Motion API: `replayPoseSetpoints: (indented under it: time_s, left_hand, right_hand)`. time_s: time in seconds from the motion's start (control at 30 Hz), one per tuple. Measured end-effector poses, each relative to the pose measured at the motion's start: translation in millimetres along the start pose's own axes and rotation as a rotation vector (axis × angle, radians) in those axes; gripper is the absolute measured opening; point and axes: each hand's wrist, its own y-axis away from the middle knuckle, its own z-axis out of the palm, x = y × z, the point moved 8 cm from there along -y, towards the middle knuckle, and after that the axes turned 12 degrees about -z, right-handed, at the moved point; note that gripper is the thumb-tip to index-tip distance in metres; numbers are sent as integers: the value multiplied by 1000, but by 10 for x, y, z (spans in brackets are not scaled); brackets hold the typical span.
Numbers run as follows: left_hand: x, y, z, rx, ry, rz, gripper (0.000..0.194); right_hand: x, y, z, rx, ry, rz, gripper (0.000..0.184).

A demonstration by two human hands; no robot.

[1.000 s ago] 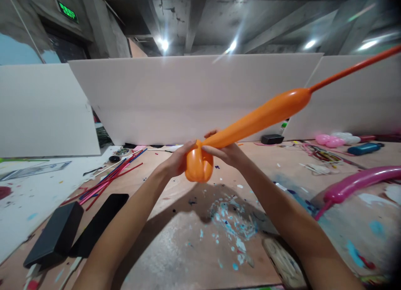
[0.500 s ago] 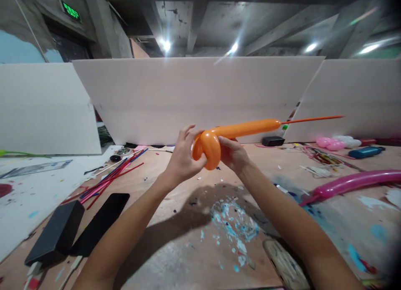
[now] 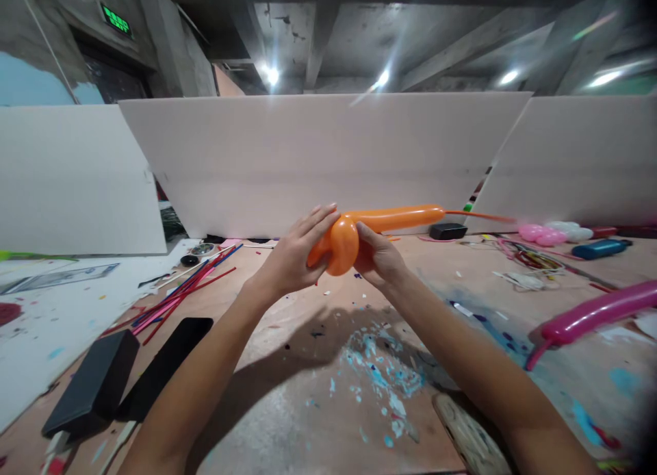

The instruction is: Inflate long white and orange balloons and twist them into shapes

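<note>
A long orange balloon point(image 3: 397, 219) is held up over the table between my two hands. Its near end is bent into rounded bubbles, and its straight part points right, ending in a thin uninflated tail. My left hand point(image 3: 302, 250) is wrapped round the bubbles from the left, thumb low and fingers on top. From the right, my right hand point(image 3: 378, 254) grips the balloon just under the straight part, thumb against the front bubble. Some of its fingers are hidden behind the balloon.
A magenta balloon point(image 3: 595, 315) lies at the right, near a blue bottle-like object point(image 3: 600, 248) and pink balloon bubbles point(image 3: 547, 235). Left are uninflated balloons point(image 3: 182, 290), a black box point(image 3: 92, 382) and a black phone point(image 3: 164, 365). White boards point(image 3: 323, 160) stand behind the table point(image 3: 287, 420).
The orange balloon's straight part has dipped and its tail reaches less far right. My left hand closes further over the bubbles. The magenta balloon has shifted right.
</note>
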Motion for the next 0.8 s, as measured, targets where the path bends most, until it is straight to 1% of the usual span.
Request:
replayPoseSetpoints:
  time_s: [0.03,0.17,0.23,0.27,0.37,0.43,0.5,0.6,0.7,0.8]
  left_hand:
    - [-13,-3,-9,12,-24,-12,73]
    - [-3,10,-115,166,-32,9,54]
    - [9,21,-158,208,-11,33,47]
    - [10,24,-172,214,-2,39,47]
    - [1,23,-179,195,20,43,51]
    - [-5,18,-165,174,31,41,50]
    - [5,15,-173,186,38,51,48]
    - [48,9,-192,186,31,95,51]
    - [69,3,-193,136,-14,133,53]
    - [14,9,-173,96,-112,125,55]
  right_hand:
    - [11,6,0,4,8,0,26]
    - [-62,37,46,-37,76,-81,25]
    - [-113,63,82,-75,120,-116,23]
    - [-122,77,99,-94,138,-119,22]
    - [-79,109,126,-115,138,-72,20]
    - [-41,113,132,-107,103,-43,22]
    - [-34,101,145,-114,79,-37,24]
    - [-65,70,139,-124,75,-32,24]
    - [-68,55,101,-84,19,26,23]
    - [-35,77,101,-52,-51,77,24]
